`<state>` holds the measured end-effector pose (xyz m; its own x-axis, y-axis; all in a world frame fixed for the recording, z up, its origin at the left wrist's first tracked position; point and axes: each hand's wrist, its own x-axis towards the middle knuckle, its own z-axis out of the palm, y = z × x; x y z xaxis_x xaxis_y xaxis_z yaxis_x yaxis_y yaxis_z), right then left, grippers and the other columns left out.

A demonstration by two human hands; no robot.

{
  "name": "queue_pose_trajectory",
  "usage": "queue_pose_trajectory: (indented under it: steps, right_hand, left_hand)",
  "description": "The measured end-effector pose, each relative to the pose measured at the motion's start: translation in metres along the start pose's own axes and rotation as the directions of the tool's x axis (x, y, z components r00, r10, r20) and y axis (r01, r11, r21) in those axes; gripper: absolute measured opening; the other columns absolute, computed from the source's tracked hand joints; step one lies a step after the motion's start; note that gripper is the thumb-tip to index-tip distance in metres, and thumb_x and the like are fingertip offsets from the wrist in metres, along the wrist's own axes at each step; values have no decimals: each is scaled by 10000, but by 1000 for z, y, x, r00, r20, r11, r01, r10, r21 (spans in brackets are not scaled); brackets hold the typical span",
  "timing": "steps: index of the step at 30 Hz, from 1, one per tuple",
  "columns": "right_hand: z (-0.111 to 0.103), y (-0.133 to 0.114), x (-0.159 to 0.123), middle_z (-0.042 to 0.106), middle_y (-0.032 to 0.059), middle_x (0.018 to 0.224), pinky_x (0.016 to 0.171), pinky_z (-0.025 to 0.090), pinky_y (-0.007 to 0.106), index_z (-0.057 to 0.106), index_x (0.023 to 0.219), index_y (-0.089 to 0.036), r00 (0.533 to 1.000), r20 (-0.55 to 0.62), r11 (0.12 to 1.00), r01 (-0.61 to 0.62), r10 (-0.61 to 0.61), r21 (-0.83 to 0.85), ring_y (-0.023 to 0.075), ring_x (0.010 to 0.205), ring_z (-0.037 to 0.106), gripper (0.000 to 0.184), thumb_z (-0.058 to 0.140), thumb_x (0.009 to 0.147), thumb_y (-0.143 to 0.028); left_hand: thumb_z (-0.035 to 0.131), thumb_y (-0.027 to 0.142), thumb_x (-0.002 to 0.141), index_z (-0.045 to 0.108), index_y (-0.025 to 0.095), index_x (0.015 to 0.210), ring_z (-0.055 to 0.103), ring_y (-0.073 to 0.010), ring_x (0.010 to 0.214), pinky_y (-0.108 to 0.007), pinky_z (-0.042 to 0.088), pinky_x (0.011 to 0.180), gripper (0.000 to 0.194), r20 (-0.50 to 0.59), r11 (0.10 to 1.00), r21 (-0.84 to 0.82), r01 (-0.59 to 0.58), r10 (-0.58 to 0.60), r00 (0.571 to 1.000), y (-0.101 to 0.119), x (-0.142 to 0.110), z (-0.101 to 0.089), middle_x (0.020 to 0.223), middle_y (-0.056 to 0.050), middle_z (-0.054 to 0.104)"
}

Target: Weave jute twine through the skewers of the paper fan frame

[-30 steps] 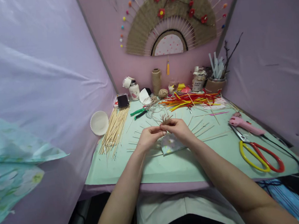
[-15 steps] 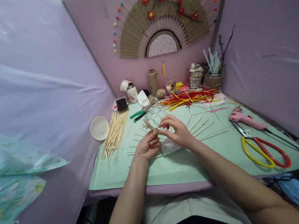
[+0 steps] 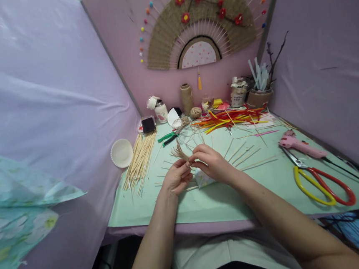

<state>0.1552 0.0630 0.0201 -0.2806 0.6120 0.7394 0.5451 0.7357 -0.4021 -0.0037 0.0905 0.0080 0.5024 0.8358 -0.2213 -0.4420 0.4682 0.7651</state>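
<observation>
My left hand [image 3: 177, 177] pinches the lower end of a twine tassel [image 3: 180, 152], whose frayed tan strands fan up and to the left. My right hand [image 3: 211, 163] meets it from the right, thumb and forefinger closed at the same bound end. Both sets of fingertips hide that end. Beneath the hands lies a half-made fan of thin sticks [image 3: 244, 156] spread outward on the table, with a pale patterned piece [image 3: 204, 179] at its centre, partly covered by my right hand.
Bamboo sticks [image 3: 140, 161] and a white dish [image 3: 121, 153] lie left. Green-handled pliers [image 3: 167, 138], a twine cone [image 3: 187, 99] and red and yellow pipe cleaners [image 3: 228, 119] are behind. At right rest large scissors [image 3: 324, 184] and a pink glue gun [image 3: 301, 144]. A decorated fan [image 3: 200, 28] hangs on the back wall.
My right hand's fingers have come down and closed at the tassel's bound end beside my left fingertips. The view has shifted slightly, moving the scene a little to the right.
</observation>
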Motion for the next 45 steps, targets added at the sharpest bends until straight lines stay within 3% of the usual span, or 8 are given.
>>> queue_pose_trajectory:
  steps: [9,15,22,24,27,32,38,45]
  right_hand:
    - [3,2,-1,559,49,833,740,441,327,541,810,-189,996,79,999,-32,33,-4,183,824,511,101,556,865,-106]
    - [0,1,-1,567,54,856,754,450,318,562,865,-189,998,41,998,-44,42,50,180,844,532,40,557,884,-155]
    - [3,1,0,578,63,827,728,446,312,599,847,-186,1000,17,1000,-14,14,-14,183,818,528,88,530,898,-168]
    - [2,3,-1,580,60,828,735,444,311,604,831,-191,998,27,998,-53,52,30,180,826,536,93,536,894,-178]
    - [-6,9,-1,598,50,862,694,449,282,622,873,-193,979,89,962,-199,185,187,152,771,546,42,586,862,-212]
    - [-21,19,1,645,52,899,753,460,299,664,911,-180,896,98,832,-439,433,338,162,826,591,145,573,856,-279]
    - [-17,16,2,644,57,865,763,459,301,680,815,-161,908,268,803,-411,321,431,162,827,594,165,592,851,-296]
    - [-13,13,1,637,40,743,638,424,261,690,733,-150,855,295,759,-516,426,398,142,702,578,159,643,781,-295]
  left_hand:
    - [889,224,489,479,156,685,238,13,379,-159,209,414,460,-75,1000,-19,-24,23,997,-6,1,0,483,122,361]
    - [888,236,502,508,151,710,231,17,373,-152,213,409,441,-66,998,-47,-30,27,997,-6,1,1,498,115,397]
    - [876,232,525,515,138,671,222,12,388,-150,198,404,401,-50,999,-35,-38,37,998,-5,2,4,489,113,352]
    - [875,219,520,523,137,666,233,9,396,-153,201,410,390,-74,998,-41,-45,42,996,-6,2,5,486,112,350]
    - [870,203,515,592,125,731,242,17,408,-158,199,413,360,-97,998,-27,-56,53,994,-5,3,7,554,82,472]
    - [851,211,517,677,112,797,299,8,428,-175,225,422,344,-48,991,129,-34,41,998,5,-2,12,640,26,586]
    - [844,172,477,642,130,692,486,-49,544,-180,324,491,298,-21,982,188,29,-25,999,8,-9,12,660,15,595]
    - [796,149,574,648,147,785,560,-90,666,-222,444,617,258,-2,992,113,62,-62,998,0,-4,-1,700,11,606]
